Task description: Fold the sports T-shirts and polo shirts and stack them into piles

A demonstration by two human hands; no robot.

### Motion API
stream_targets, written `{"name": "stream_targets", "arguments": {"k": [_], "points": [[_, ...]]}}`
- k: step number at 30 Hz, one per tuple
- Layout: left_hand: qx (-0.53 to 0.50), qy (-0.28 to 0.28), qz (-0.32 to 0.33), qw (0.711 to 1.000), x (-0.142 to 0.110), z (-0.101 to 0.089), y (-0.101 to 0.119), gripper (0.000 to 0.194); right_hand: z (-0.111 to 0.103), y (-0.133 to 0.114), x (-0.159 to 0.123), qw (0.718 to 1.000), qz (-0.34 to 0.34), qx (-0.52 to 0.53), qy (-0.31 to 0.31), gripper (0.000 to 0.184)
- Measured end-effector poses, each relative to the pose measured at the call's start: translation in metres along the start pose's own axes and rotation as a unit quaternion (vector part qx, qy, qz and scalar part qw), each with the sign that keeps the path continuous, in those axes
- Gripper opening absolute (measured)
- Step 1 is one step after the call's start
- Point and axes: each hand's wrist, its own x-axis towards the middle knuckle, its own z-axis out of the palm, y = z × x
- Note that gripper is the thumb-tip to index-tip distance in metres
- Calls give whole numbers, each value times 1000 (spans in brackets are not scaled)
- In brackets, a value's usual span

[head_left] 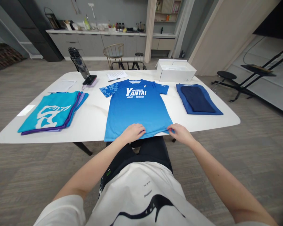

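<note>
A blue T-shirt (pixel 136 106) with white "YANTAI MARATHON" lettering lies spread flat, front up, in the middle of the white table (pixel 91 121). Its hem reaches the near table edge. My left hand (pixel 132 132) rests on the hem near its middle, fingers curled over the cloth. My right hand (pixel 179 131) pinches the hem's right corner at the table edge.
A stack of teal and purple shirts (pixel 53 112) lies at the left. Folded dark blue garments (pixel 198 99) lie at the right. Behind them are an open white box (pixel 175 71), papers with a pen (pixel 116 76), and a phone stand (pixel 83 67). A chair (pixel 114 53) stands beyond.
</note>
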Motion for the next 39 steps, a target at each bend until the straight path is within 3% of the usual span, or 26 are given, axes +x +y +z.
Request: {"name": "stream_targets", "arguments": {"k": [6,10,13,16,20,24,28,31,33,35,39], "points": [[-27,-3,7,1000,8,6,2,36,-2,9,-4,999,-14,28,-37,29],[-64,2,5,998,5,8,7,36,-23,19,-2,993,13,12,-121,40],[-88,0,-2,996,5,3,5,36,-34,19,11,989,42,19,-137,32],[-74,17,-24,997,9,-7,-13,38,-25,6,40,995,24,58,-83,24],[23,62,-103,993,8,-15,-54,41,6,-18,82,997,-4,75,-30,17],[79,43,-192,977,-15,-6,-71,61,19,-30,98,995,37,-37,-90,27],[54,4,-192,980,-28,-2,-62,64,12,-30,112,978,68,-107,-166,48],[52,17,-180,982,-8,-13,-72,63,13,-31,151,985,54,-110,-118,40],[65,30,-194,978,18,-22,-93,63,22,-31,188,994,30,-98,-47,35],[81,36,-217,972,46,-28,-120,63,37,-31,224,996,4,-85,1,42],[89,22,-240,966,78,-23,-160,65,67,-26,261,994,6,-104,-41,60]]}}
